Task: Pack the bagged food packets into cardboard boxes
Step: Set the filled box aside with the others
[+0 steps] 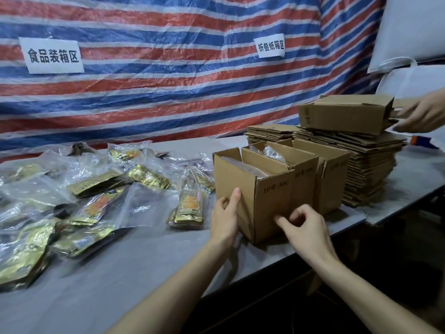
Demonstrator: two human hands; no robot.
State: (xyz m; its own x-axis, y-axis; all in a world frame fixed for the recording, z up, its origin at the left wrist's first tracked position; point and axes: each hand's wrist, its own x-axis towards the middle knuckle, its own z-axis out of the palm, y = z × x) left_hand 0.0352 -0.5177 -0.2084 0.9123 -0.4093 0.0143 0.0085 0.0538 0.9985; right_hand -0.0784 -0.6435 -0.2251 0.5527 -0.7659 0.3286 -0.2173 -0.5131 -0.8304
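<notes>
Packing table, seen from above: my left hand (225,218) lies open against the left wall of the nearest brown cardboard box (269,201), thumb straight up along its corner. My right hand (305,229) has its fingers curled, tips touching the box's front wall, gripping nothing. The box stands open-topped on the grey table (134,261), touching two more open brown boxes (303,174) behind it. Gold food packets in clear plastic bags (91,198) lie scattered to its left. Beyond, another person's hand (423,114) touches a folded-up box (344,114) on a stack of flattened cardboard (370,169).
</notes>
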